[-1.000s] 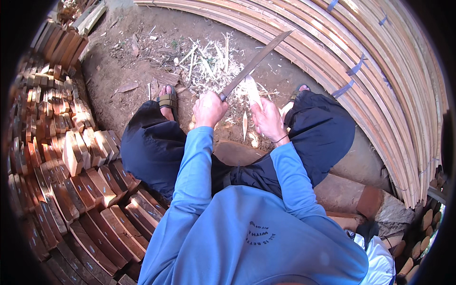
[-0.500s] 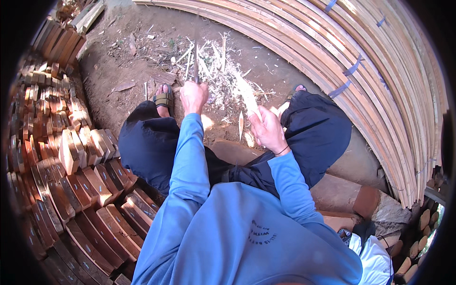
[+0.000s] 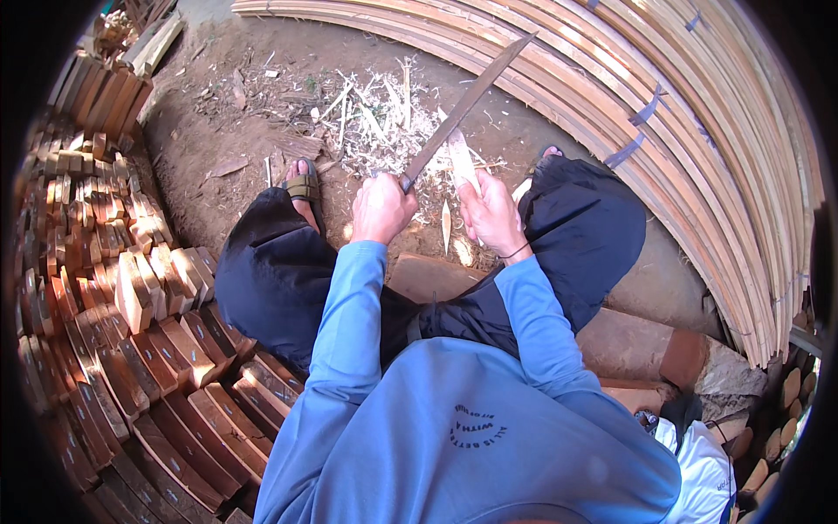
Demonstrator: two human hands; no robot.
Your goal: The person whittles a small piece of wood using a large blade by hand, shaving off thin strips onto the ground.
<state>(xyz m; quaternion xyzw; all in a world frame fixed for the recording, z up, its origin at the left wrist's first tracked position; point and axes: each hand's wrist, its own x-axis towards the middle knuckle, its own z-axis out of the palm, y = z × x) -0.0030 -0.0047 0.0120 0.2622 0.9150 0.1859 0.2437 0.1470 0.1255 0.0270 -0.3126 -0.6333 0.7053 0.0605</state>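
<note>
My left hand (image 3: 382, 208) is closed around the handle of a machete (image 3: 474, 103). Its long dark blade slants up and to the right, crossing close to the far end of a pale wooden stick (image 3: 459, 157); whether they touch I cannot tell. That stick is gripped near its lower end by my right hand (image 3: 494, 217), fingers wrapped round it, and it points away from me. Below the blade lies a heap of wood shavings (image 3: 375, 131) on the dirt. A pointed wood sliver (image 3: 446, 229) rests on the ground between my hands.
Stacked reddish wood blocks (image 3: 166, 354) fill the left side. Long pale wooden strips (image 3: 681, 183), tied in bundles, curve along the right. My sandaled feet (image 3: 304, 188) flank the shavings. A white bag (image 3: 698, 472) lies at lower right, near a brown plank (image 3: 624, 345).
The machete has swung from pointing straight ahead to slanting right across the stick's far end. My left hand has shifted right and nearer to me; my right hand still grips the stick.
</note>
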